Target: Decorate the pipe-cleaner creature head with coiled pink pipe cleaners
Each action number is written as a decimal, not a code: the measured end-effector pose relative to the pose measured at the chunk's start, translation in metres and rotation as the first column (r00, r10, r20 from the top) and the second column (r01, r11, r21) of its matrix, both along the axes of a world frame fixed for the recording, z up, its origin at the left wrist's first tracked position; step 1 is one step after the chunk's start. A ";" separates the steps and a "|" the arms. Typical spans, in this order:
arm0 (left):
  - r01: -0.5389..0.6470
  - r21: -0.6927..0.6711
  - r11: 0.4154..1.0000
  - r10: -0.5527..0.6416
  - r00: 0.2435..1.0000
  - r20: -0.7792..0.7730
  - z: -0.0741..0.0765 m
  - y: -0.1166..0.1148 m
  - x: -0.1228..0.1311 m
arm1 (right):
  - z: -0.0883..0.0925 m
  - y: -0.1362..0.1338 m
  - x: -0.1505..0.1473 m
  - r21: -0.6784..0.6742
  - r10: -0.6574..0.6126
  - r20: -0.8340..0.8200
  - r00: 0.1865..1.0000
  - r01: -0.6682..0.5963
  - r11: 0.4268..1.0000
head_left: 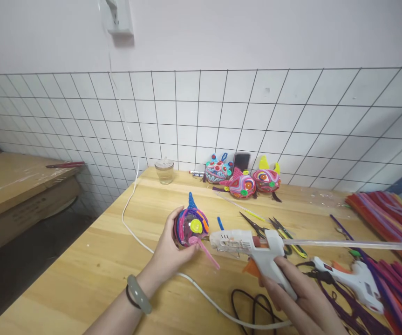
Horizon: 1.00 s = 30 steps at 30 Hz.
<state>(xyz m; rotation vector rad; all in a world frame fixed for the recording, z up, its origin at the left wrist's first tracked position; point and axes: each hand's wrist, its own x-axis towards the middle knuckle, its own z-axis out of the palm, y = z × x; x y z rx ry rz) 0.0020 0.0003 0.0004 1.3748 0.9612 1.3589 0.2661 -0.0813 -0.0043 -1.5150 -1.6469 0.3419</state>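
My left hand [167, 253] wraps around a round ornament of coloured pipe cleaners [191, 224] with a blue horn, a yellow disc and a pink pipe cleaner sticking out of it. It rests on the wooden table [92, 265]. My right hand [302, 293] grips the handle of a white glue gun [253, 244]. A long clear glue stick juts from the back of the gun. The nozzle points left and almost touches the ornament beside the pink piece.
Three finished pipe-cleaner ornaments [242, 181] stand against the tiled wall, next to a glass jar [164, 170]. Scissors [274, 229], a second glue gun [356, 279], a pile of pipe cleaners [392, 218] and cables lie to the right. A white cord [131, 218] crosses the table.
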 end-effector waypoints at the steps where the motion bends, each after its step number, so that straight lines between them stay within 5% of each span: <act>1: -0.001 0.001 1.000 0.001 1.000 -0.004 0.000 0.000 0.000 | 0.001 -0.001 -0.003 0.010 -0.013 0.010 1.000 0.013 1.000; 4: 0.004 0.006 1.000 -0.004 1.000 -0.017 -0.001 0.001 0.000 | 0.002 -0.002 -0.005 0.022 -0.044 0.058 0.997 0.043 0.999; 9: -0.002 0.003 1.000 0.002 1.000 -0.007 0.000 0.001 0.001 | -0.001 0.001 0.004 -0.027 0.075 0.153 0.985 -0.071 0.997; 30: 0.023 -0.002 1.000 -0.023 0.999 0.027 -0.005 0.003 -0.001 | 0.001 0.002 0.003 0.024 0.036 0.099 0.994 -0.038 0.999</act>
